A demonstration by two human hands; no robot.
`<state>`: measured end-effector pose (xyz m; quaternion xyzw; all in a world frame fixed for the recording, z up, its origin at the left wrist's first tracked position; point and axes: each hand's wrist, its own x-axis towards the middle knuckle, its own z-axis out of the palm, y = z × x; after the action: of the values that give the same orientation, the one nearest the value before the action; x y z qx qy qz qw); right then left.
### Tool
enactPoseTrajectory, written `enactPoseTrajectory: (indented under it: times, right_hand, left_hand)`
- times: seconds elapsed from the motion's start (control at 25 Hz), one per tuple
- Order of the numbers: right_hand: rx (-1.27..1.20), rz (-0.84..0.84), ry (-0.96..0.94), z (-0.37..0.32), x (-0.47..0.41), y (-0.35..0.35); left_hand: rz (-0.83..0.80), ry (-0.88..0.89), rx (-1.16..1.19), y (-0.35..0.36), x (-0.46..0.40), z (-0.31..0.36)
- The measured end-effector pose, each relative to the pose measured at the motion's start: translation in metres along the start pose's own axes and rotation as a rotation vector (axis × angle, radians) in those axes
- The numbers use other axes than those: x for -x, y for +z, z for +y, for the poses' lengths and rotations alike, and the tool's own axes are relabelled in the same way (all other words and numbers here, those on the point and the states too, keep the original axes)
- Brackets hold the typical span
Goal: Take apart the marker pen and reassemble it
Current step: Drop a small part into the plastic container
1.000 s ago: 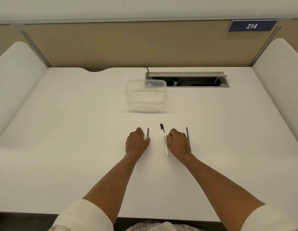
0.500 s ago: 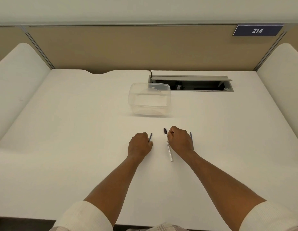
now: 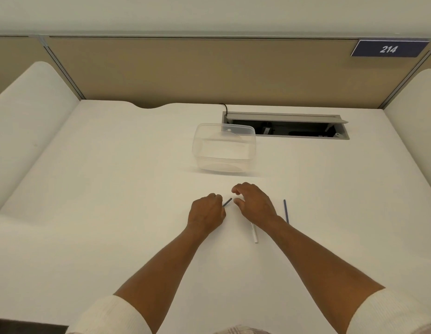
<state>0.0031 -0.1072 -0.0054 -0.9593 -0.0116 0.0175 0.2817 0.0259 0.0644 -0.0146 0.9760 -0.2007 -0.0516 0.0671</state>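
My left hand [image 3: 206, 214] is closed on a short dark pen piece [image 3: 227, 202], whose free end sticks out up and to the right. My right hand [image 3: 254, 203] hovers just right of that piece with thumb and fingers apart, holding nothing. It covers most of the white marker barrel [image 3: 254, 235], so only the barrel's near end shows below the wrist on the white desk [image 3: 113, 189]. A thin blue rod [image 3: 286, 210] lies on the desk to the right of my right wrist.
A clear plastic container [image 3: 224, 148] stands beyond my hands. Behind it is an open cable tray [image 3: 286, 128] set into the desk. A beige partition [image 3: 209, 68] with a "214" sign closes the back, and white side panels flank the desk.
My left hand has picked up the short dark piece and tilted it to the right. My right hand has moved left over the marker and opened its fingers.
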Motion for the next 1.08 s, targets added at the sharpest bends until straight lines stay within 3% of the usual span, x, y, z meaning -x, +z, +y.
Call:
enactPoseTrajectory:
  times: [0.16, 0.4, 0.52, 0.72, 1.08]
  right_hand:
    - [0.045, 0.008, -0.131, -0.004, -0.015, -0.011]
    - [0.203, 0.246, -0.274, -0.015, -0.047, -0.049]
    - [0.246, 0.26, -0.235, -0.021, -0.072, -0.07]
    - [0.205, 0.176, -0.084, -0.018, -0.123, -0.083]
    - [0.242, -0.012, 0.032, -0.006, -0.179, -0.053]
  left_hand:
    - [0.134, 0.107, -0.012, -0.02, -0.019, -0.001]
    - [0.402, 0.234, -0.014, -0.059, -0.056, -0.007]
    - [0.432, 0.272, -0.042, -0.083, -0.087, -0.01]
    - [0.362, 0.245, -0.049, -0.1, -0.133, -0.013]
    - [0.058, 0.064, -0.024, -0.074, -0.185, -0.022]
